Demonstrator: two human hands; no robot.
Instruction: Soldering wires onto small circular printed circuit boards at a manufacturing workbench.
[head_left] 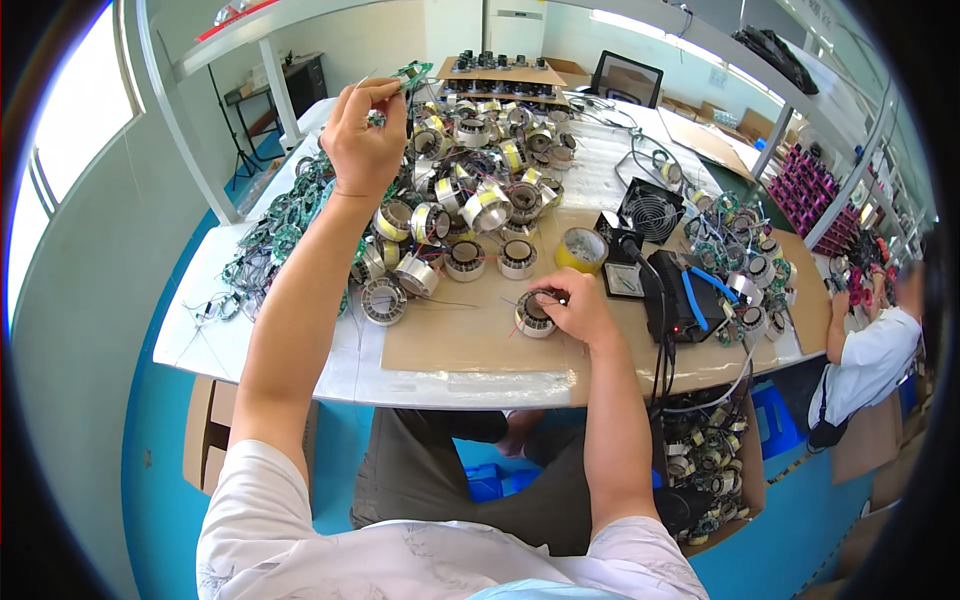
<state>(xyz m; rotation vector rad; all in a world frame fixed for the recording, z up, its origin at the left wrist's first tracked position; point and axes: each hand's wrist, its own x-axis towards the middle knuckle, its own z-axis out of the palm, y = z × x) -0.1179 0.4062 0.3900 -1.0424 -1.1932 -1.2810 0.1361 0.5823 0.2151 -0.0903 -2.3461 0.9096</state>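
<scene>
My left hand (pixel 365 135) is raised over the far left of the heap, its fingers pinched on a small green circuit board (pixel 414 70) with thin wires. On the brown cardboard sheet (pixel 450 345) in front of me, my right hand (pixel 580 308) grips a ring-shaped motor stator (pixel 533 322) with its thumb and fingers at the rim. Thin leads stick out from this stator. Several more stators (pixel 464 260) stand just beyond it, and one (pixel 384 301) lies to its left.
Green circuit boards with tangled wires (pixel 285 238) are heaped at the left. To the right are a yellow tape roll (pixel 581 250), a black fan (pixel 652 208), a black box (pixel 672 290) and blue-handled pliers (pixel 694 300). A co-worker (pixel 880 350) sits at the far right.
</scene>
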